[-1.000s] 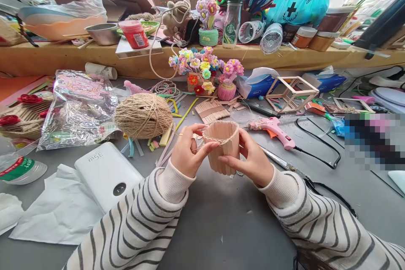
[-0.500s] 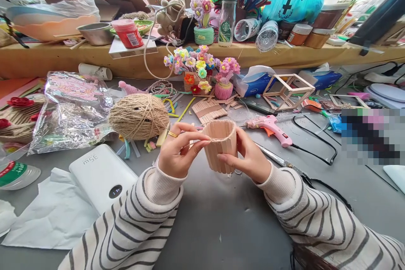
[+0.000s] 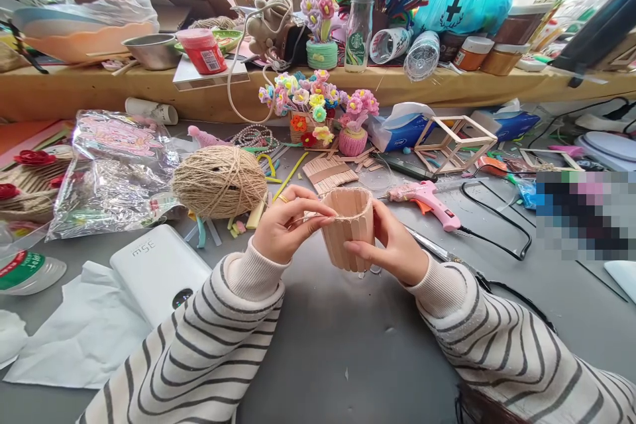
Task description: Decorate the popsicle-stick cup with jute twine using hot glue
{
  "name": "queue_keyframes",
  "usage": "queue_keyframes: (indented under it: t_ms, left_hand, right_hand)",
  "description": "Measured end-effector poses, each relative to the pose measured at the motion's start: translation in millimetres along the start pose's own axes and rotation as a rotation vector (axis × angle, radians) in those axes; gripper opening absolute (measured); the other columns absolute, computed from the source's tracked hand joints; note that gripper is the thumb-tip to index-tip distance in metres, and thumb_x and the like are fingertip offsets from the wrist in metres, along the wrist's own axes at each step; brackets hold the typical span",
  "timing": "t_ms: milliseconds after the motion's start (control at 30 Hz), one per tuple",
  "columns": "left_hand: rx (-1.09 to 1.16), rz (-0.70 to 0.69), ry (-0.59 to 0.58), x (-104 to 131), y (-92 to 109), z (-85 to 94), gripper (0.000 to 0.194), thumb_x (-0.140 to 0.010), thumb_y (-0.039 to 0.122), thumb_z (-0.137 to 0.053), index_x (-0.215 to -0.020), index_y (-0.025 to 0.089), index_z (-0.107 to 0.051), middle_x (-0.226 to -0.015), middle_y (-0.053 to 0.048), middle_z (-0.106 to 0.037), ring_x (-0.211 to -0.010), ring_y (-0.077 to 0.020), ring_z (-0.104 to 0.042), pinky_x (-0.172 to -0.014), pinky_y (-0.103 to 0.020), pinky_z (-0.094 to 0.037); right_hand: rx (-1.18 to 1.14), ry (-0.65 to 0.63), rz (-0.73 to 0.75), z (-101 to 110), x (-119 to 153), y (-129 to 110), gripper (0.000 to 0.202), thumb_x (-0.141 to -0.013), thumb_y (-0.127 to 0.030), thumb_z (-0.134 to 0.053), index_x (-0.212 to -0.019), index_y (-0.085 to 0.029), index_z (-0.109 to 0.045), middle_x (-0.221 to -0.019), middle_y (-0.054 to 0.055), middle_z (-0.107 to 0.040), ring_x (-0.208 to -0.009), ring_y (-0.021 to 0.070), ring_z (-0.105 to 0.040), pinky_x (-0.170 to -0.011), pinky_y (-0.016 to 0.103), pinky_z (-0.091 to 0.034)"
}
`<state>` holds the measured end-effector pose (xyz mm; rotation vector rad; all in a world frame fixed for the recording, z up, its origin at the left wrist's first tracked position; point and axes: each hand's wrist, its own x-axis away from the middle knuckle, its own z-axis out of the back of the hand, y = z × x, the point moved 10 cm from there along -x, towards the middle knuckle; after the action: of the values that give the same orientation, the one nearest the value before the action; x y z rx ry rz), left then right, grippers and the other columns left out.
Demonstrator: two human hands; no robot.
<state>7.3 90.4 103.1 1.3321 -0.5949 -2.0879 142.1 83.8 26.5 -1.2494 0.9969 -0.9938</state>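
A round cup of upright wooden craft sticks (image 3: 350, 238) is held above the grey table, its opening tilted toward me. Thin twine (image 3: 355, 215) runs along its rim. My right hand (image 3: 397, 245) grips the cup from the right, thumb on the front and fingers behind. At the rim's left side, my left hand (image 3: 285, 225) pinches the twine between thumb and fingertips. Some of the strand is hidden by the fingers. To the left of that hand lies a big ball of jute twine (image 3: 218, 182).
A pink glue gun (image 3: 427, 202) lies to the right, its black cord trailing. Behind the cup are a bundle of craft sticks (image 3: 330, 174) and a stick cube frame (image 3: 454, 142). A white power bank (image 3: 154, 271) and crumpled tissue (image 3: 74, 331) lie at left.
My left hand has shifted slightly to the right along the rim, still pinching. The right hand keeps its hold on the cup. The view has moved a little.
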Motion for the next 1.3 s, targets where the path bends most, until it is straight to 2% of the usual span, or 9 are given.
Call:
queue_keyframes:
  t_ms: [233,433,567,633,733,867,1000,1100,1300]
  left_hand:
    - [0.063,0.114,-0.106,-2,-4,-8.0,0.025,-0.078,0.040,-0.066,-0.075,0.016,-0.072,-0.077,-0.005,-0.055,-0.063,-0.0117,-0.052,-0.047,-0.021,-0.044]
    - [-0.083,0.036,-0.070,-4,15,-7.0,0.014,-0.079,0.029,-0.066,-0.074,0.016,-0.070,-0.079,-0.005,-0.055,-0.069,-0.0124,-0.054,-0.048,-0.021,-0.043]
    - [-0.155,0.016,-0.064,-5,20,-9.2,0.006,-0.078,0.020,-0.067,-0.074,0.016,-0.069,-0.081,-0.005,-0.055,-0.078,-0.0143,-0.057,-0.051,-0.021,-0.043]
    - [-0.174,0.011,-0.070,-6,21,-11.2,0.006,-0.078,0.019,-0.067,-0.074,0.016,-0.069,-0.082,-0.005,-0.056,-0.081,-0.0149,-0.059,-0.055,-0.022,-0.046]
    - [-0.178,-0.004,-0.079,-9,23,-14.5,0.008,-0.079,0.021,-0.066,-0.075,0.015,-0.069,-0.082,-0.005,-0.056,-0.076,-0.0134,-0.059,-0.053,-0.021,-0.046]
    - [-0.186,-0.012,-0.068,-15,22,-17.6,0.008,-0.078,0.022,-0.068,-0.075,0.015,-0.069,-0.078,-0.004,-0.057,-0.078,-0.0147,-0.059,-0.063,-0.025,-0.050]
    - [-0.160,0.020,-0.061,-18,17,-19.9,0.010,-0.077,0.024,-0.068,-0.072,0.015,-0.068,-0.078,-0.004,-0.057,-0.077,-0.0149,-0.059,-0.069,-0.027,-0.051]
    - [-0.144,0.048,-0.088,-20,15,-23.0,0.010,-0.078,0.025,-0.067,-0.073,0.016,-0.068,-0.080,-0.005,-0.057,-0.080,-0.0164,-0.060,-0.071,-0.030,-0.052]
    - [-0.109,0.058,-0.082,-20,12,-22.5,0.012,-0.078,0.025,-0.066,-0.072,0.015,-0.068,-0.078,-0.005,-0.059,-0.078,-0.0161,-0.058,-0.067,-0.028,-0.050]
  right_hand:
    - [-0.152,-0.128,0.050,-6,-4,-2,0.070,-0.065,-0.032,-0.075,-0.124,-0.021,-0.039,-0.134,0.011,-0.049,-0.125,0.0259,-0.046,-0.104,0.043,-0.037]
    - [-0.096,-0.160,0.063,-1,-6,4,0.073,-0.066,-0.036,-0.075,-0.129,-0.026,-0.038,-0.138,0.008,-0.046,-0.131,0.0255,-0.039,-0.108,0.045,-0.033]
    - [0.019,-0.037,0.059,21,-5,-6,0.079,-0.066,-0.045,-0.075,-0.132,-0.030,-0.036,-0.147,0.008,-0.033,-0.139,0.0263,-0.026,-0.110,0.051,-0.027]
    - [0.110,0.062,0.132,34,-2,-26,0.063,-0.071,-0.049,-0.070,-0.125,-0.030,-0.045,-0.146,0.007,-0.034,-0.138,0.0247,-0.027,-0.111,0.051,-0.026]
    - [0.353,0.107,0.267,36,2,-59,0.029,-0.078,-0.048,-0.062,-0.094,-0.024,-0.065,-0.138,0.010,-0.043,-0.135,0.0244,-0.033,-0.111,0.048,-0.025]
    - [0.558,0.136,0.297,32,-1,-77,0.024,-0.079,-0.045,-0.062,-0.082,-0.022,-0.068,-0.134,0.012,-0.047,-0.132,0.0273,-0.037,-0.109,0.049,-0.027]
    - [0.606,0.129,0.271,30,-6,-78,0.022,-0.080,-0.043,-0.061,-0.077,-0.022,-0.068,-0.135,0.011,-0.047,-0.131,0.0289,-0.039,-0.108,0.051,-0.029]
    - [0.595,0.150,0.288,36,-6,-84,0.021,-0.079,-0.039,-0.063,-0.092,-0.023,-0.067,-0.135,0.010,-0.048,-0.131,0.0277,-0.039,-0.107,0.051,-0.032]
    - [0.424,0.378,0.396,77,5,-111,0.013,-0.079,-0.036,-0.066,-0.078,-0.023,-0.064,-0.126,0.007,-0.056,-0.127,0.0250,-0.045,-0.104,0.047,-0.040]
